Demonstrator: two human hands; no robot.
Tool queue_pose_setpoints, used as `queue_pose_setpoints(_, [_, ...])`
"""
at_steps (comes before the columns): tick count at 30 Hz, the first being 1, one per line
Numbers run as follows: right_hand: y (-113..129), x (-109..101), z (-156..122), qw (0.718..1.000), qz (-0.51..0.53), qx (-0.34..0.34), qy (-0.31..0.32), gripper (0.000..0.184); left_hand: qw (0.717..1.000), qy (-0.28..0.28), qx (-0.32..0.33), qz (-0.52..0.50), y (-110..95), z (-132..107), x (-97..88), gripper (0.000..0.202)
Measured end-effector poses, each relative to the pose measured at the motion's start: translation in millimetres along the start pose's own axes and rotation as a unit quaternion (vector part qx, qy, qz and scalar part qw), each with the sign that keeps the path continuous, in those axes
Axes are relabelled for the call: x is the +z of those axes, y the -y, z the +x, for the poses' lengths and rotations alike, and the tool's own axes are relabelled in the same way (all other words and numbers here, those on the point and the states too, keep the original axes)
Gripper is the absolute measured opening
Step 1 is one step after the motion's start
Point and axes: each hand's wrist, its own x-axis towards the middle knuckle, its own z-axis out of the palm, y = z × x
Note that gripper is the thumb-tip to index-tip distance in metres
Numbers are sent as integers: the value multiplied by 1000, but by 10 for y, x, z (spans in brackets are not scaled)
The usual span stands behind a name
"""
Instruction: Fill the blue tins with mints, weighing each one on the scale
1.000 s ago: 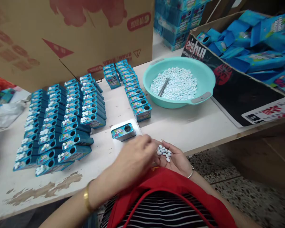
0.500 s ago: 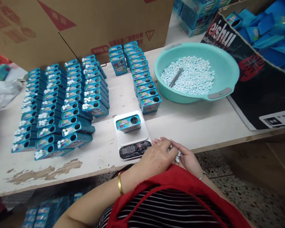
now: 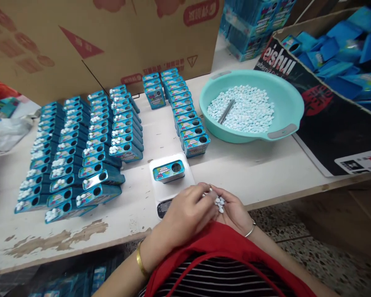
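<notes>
My right hand point(image 3: 233, 210) is cupped palm up over the table's front edge, holding several small pale candies point(image 3: 219, 203). My left hand point(image 3: 190, 208) reaches across it, fingers bent together at the candies, with a candy showing by the fingertips. Beyond my left hand is a white kitchen scale point(image 3: 188, 175), its display partly covered by that hand. On the scale stands a blue candy tin point(image 3: 164, 171) with a round dark opening in its top.
A turquoise basin point(image 3: 292, 101) of candies holds a grey stick-like tool point(image 3: 226, 111). Rows of blue tins stand left, many with candies point(image 3: 52, 214) on top; another row of tins point(image 3: 196, 144) stands beside the basin. Behind are a large carton point(image 3: 117, 45) and a box of blue pieces point(image 3: 312, 119).
My hands have shifted left and nearer the scale, and my left hand now covers part of its display. More candies show in my right palm. The camera view has tilted slightly.
</notes>
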Motion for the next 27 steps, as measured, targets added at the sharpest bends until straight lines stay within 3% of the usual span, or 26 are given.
queue_pose_setpoints(3, [-22, 76, 52, 1000, 21, -11, -11, 21, 990, -117, -48, 65, 152, -97, -346, 41])
queue_pose_setpoints(5, [-39, 105, 80, 999, 26, -12, -18, 21, 974, -139, -106, 145, 299, -173, -490, 58])
queue_pose_setpoints(7, [-51, 112, 105, 999, 27, -4, -28, 20, 969, -96, -126, 192, 471, -214, -561, 65])
queue_pose_setpoints(10, [-42, 106, 138, 999, 27, -5, -37, 17, 976, -13, -103, 192, 788, -108, -656, 45])
queue_pose_setpoints(12, [-15, 103, 154, 999, 32, -11, -42, 16, 976, -8, -107, 192, 1058, 110, -787, 35])
queue_pose_setpoints(17, [93, 90, 161, 995, 66, -50, -54, 14, 942, -41, -212, 256, 1930, 976, -1163, 34])
queue_pose_setpoints(21, [189, 57, 177, 991, 87, -68, -70, 15, 935, -8, -220, 277, 2582, 1553, -1142, 32])
queue_pose_setpoints(24, [246, 44, 201, 989, 94, -74, -89, 15, 930, -1, -225, 292, 2833, 1788, -1044, 32])
queue_pose_setpoints(27, [273, 51, 210, 988, 96, -69, -103, 17, 922, -13, -229, 311, 2832, 1850, -1053, 37])
